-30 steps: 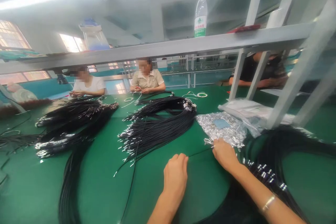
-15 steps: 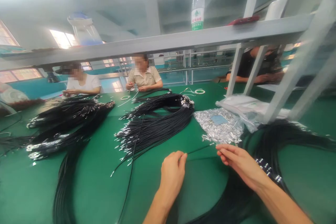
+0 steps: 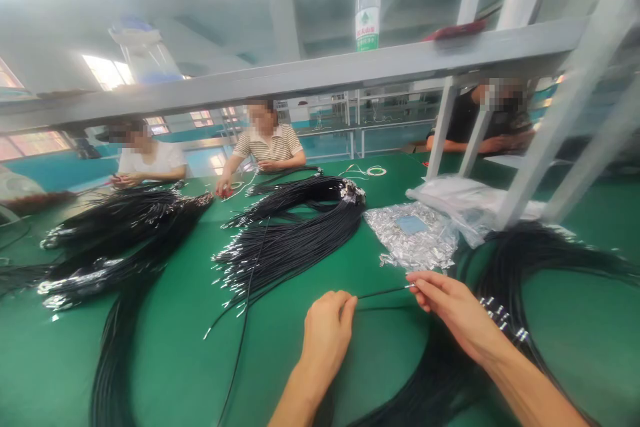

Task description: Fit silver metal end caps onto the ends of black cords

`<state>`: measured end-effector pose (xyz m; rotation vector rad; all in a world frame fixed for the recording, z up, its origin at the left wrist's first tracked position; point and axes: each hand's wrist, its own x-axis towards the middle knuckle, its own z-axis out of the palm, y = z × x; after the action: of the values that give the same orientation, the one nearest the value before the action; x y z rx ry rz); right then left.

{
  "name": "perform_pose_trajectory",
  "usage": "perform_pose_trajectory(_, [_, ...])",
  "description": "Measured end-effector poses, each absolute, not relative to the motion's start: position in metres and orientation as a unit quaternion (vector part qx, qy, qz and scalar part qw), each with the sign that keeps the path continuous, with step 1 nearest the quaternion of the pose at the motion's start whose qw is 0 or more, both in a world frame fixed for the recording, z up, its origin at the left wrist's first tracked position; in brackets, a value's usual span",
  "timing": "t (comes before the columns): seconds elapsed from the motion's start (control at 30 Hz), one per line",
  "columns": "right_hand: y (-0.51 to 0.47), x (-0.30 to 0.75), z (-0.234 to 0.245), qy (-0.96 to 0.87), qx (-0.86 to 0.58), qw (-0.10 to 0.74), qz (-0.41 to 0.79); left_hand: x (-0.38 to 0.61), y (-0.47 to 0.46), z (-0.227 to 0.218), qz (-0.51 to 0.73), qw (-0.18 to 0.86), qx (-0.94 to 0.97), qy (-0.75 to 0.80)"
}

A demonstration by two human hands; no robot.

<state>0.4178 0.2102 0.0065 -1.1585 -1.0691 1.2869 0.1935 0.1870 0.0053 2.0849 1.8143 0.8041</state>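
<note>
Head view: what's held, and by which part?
A black cable: left hand grips it short of its end, right hand at the silvery tip.

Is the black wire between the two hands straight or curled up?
Nearly straight: the black wire makes one line from the left hand to the right hand, with no loop between them.

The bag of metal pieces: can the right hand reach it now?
Likely yes: nothing visible stands between the right hand and the bag, though that hand is busy with the black cord.
</note>
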Motion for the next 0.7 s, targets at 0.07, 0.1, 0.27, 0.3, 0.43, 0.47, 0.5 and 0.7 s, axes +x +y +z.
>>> perform_pose_trajectory(0.07, [0.211,0.418,0.004,-0.467,-0.493,0.524,0.514,0.194,0.187,0.006,0.273,0.131,0.716,0.629])
perform_pose_trajectory(0.1, [0.211,0.418,0.003,-0.480,-0.498,0.523,0.498,0.194,0.187,0.006,0.270,0.131,0.715,0.631])
perform_pose_trajectory(0.27, [0.211,0.419,-0.006,-0.576,-0.527,0.488,0.391,0.196,0.185,0.010,0.254,0.120,0.717,0.638])
perform_pose_trajectory(0.3, [0.210,0.419,-0.008,-0.597,-0.528,0.480,0.367,0.197,0.185,0.010,0.251,0.119,0.718,0.639])
perform_pose_trajectory(0.43, [0.209,0.417,-0.013,-0.625,-0.531,0.465,0.334,0.197,0.184,0.010,0.250,0.119,0.720,0.636])
perform_pose_trajectory(0.47, [0.209,0.416,-0.013,-0.611,-0.531,0.467,0.356,0.197,0.184,0.010,0.251,0.120,0.720,0.635])
perform_pose_trajectory(0.5, [0.209,0.415,-0.013,-0.591,-0.527,0.473,0.387,0.196,0.184,0.009,0.252,0.121,0.721,0.634])
perform_pose_trajectory(0.7, [0.209,0.407,-0.009,-0.514,-0.496,0.469,0.519,0.197,0.182,0.009,0.225,0.117,0.741,0.622])
